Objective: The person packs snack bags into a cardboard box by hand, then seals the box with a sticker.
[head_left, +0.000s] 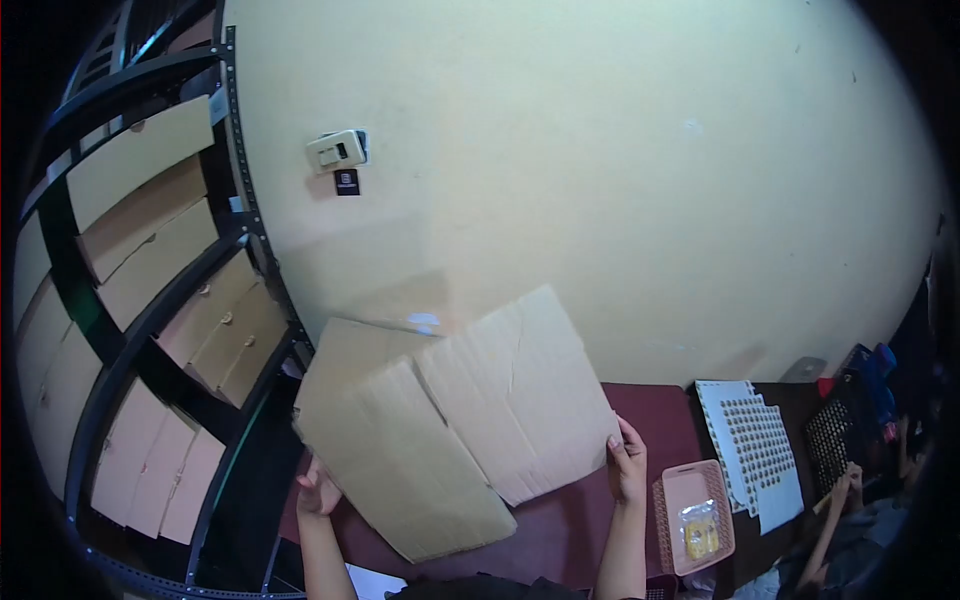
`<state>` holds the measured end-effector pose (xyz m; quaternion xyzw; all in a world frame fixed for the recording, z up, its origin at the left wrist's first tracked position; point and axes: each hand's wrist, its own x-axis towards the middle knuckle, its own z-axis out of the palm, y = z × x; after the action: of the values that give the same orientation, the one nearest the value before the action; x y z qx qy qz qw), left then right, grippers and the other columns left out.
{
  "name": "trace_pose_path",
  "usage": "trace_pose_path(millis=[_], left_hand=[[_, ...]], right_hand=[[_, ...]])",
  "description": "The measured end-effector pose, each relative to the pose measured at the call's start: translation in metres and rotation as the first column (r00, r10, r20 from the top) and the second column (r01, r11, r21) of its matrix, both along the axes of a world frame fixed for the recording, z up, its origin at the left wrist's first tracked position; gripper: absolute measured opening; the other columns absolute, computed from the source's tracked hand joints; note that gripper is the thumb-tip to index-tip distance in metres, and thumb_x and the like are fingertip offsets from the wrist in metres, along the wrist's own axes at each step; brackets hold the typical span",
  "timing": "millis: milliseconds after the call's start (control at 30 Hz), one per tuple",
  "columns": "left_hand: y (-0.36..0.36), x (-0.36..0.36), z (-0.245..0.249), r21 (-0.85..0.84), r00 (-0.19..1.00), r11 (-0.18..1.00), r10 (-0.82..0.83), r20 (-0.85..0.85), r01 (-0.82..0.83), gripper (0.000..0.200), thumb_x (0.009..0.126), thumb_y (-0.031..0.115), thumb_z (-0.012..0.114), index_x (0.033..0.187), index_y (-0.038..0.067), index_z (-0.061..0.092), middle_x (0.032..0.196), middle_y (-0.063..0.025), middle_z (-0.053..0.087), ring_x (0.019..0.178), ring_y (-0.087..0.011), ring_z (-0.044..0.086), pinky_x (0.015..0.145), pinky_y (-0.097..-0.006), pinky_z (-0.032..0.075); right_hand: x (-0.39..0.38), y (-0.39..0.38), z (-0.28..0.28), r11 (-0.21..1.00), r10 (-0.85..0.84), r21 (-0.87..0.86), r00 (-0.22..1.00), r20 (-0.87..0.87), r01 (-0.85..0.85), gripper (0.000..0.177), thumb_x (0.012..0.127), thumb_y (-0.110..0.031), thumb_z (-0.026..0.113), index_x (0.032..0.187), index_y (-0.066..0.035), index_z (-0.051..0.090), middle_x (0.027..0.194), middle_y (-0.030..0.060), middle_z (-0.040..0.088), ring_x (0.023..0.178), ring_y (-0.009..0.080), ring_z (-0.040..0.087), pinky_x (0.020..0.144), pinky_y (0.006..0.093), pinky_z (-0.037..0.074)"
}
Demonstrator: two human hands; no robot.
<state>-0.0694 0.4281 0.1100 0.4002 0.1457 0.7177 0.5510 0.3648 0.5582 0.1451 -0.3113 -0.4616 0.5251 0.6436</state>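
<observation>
Head view:
- One flattened cardboard carton [450,420], held upright over maroon table [660,420], centre of scene, in front of far wall.
- Two hands of mine on it. Left hand [318,492] closed on near-left edge, forearm rising from below. Right hand [628,462] clamped on right edge, forearm near vertical.
- One pink basket [672,500] just right of right hand, one yellow packet [700,532] inside.
- One co-worker's hand [850,480] far right.

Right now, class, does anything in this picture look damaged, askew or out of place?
The flattened brown cardboard box, held tilted between the left hand and right hand, is creased across its panels, and its flaps lie uneven. The small beige wall switch also seems to sit crooked.
</observation>
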Motion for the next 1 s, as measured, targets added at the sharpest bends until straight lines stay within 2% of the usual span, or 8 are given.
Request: trace_pose_path(millis=[67,133,200,267,500,733,800,1000], left_hand=[[-0.006,0.017,-0.016,-0.027,0.993,0.994,-0.106,-0.047,0.105,0.081,0.077,0.040,0.071,0.137,0.002,0.031,0.134,-0.0111,0.044,0.125,-0.0264,0.041,0.103,-0.0399,0.034],[-0.005,0.066,0.016,-0.198,0.777,0.978,-0.171,-0.606,0.062,0.065,0.082,0.026,0.068,0.134,0.002,0.038,0.130,-0.0100,0.048,0.119,-0.0231,0.045,0.101,-0.0369,0.035],[0.015,0.112,0.002,-0.363,0.838,0.932,-0.185,-0.513,-0.016,0.061,0.083,0.021,0.066,0.133,0.000,0.038,0.127,-0.0106,0.050,0.116,-0.0232,0.048,0.099,-0.0365,0.037],[0.033,0.157,-0.020,-0.513,0.939,0.854,-0.107,-0.326,-0.080,0.054,0.085,0.015,0.062,0.131,-0.001,0.039,0.123,-0.0107,0.052,0.113,-0.0222,0.050,0.097,-0.0359,0.039],[0.018,0.259,-0.014,-0.062,0.727,0.992,0.036,-0.686,-0.107,0.069,0.091,0.020,0.052,0.143,0.000,0.012,0.148,-0.0147,0.018,0.137,-0.0264,0.016,0.110,-0.0372,0.017],[0.008,0.283,-0.025,0.085,0.578,0.983,-0.026,-0.815,0.165,0.082,0.085,0.023,0.058,0.144,0.007,0.004,0.146,-0.0151,0.013,0.138,-0.0314,0.007,0.110,-0.0448,0.015],[0.014,0.279,-0.044,-0.211,0.805,0.938,-0.344,-0.483,0.274,0.078,0.088,0.034,0.055,0.143,0.007,0.007,0.143,-0.0156,0.013,0.136,-0.0300,0.012,0.109,-0.0457,0.020],[0.029,0.270,-0.063,-0.437,0.878,0.892,-0.116,-0.465,-0.114,0.060,0.091,0.032,0.047,0.137,0.006,0.017,0.137,-0.0142,0.029,0.127,-0.0257,0.030,0.103,-0.0384,0.029]], right_hand=[[0.037,-0.007,-0.012,0.999,-0.038,-0.034,0.994,0.098,0.041,0.038,0.083,-0.011,0.064,0.118,0.001,0.054,0.110,0.0092,0.061,0.102,0.0164,0.056,0.091,0.0292,0.042],[0.068,-0.009,-0.037,0.987,-0.133,-0.050,0.957,0.259,0.151,0.038,0.085,-0.011,0.061,0.120,0.001,0.052,0.112,0.0093,0.060,0.102,0.0179,0.057,0.092,0.0306,0.042],[0.091,-0.012,-0.056,0.986,-0.132,-0.066,0.954,0.270,0.156,0.042,0.087,-0.016,0.060,0.125,-0.002,0.048,0.119,0.0122,0.055,0.110,0.0221,0.052,0.095,0.0336,0.039],[0.097,-0.018,-0.065,0.831,-0.485,0.325,0.300,0.822,0.452,0.053,0.086,-0.020,0.061,0.132,-0.004,0.041,0.124,0.0180,0.047,0.117,0.0300,0.045,0.100,0.0388,0.034],[0.034,-0.061,-0.019,0.992,0.087,-0.120,0.927,0.364,-0.046,0.065,0.092,-0.035,0.051,0.144,-0.013,0.018,0.141,0.0168,0.029,0.128,0.0259,0.034,0.103,0.0385,0.031],[-0.013,-0.079,-0.041,0.934,0.299,-0.286,0.903,0.308,-0.212,0.067,0.091,-0.024,0.054,0.145,-0.010,0.017,0.142,0.0159,0.031,0.128,0.0230,0.034,0.105,0.0318,0.027],[-0.015,-0.079,-0.048,0.913,0.317,-0.334,0.921,0.227,-0.232,0.058,0.093,-0.021,0.051,0.143,-0.008,0.025,0.140,0.0144,0.035,0.127,0.0192,0.035,0.104,0.0301,0.028],[-0.017,-0.083,-0.074,0.911,0.326,-0.329,0.924,0.199,-0.251,0.050,0.095,-0.019,0.047,0.139,-0.003,0.031,0.130,0.0122,0.047,0.118,0.0158,0.043,0.098,0.0277,0.034]])
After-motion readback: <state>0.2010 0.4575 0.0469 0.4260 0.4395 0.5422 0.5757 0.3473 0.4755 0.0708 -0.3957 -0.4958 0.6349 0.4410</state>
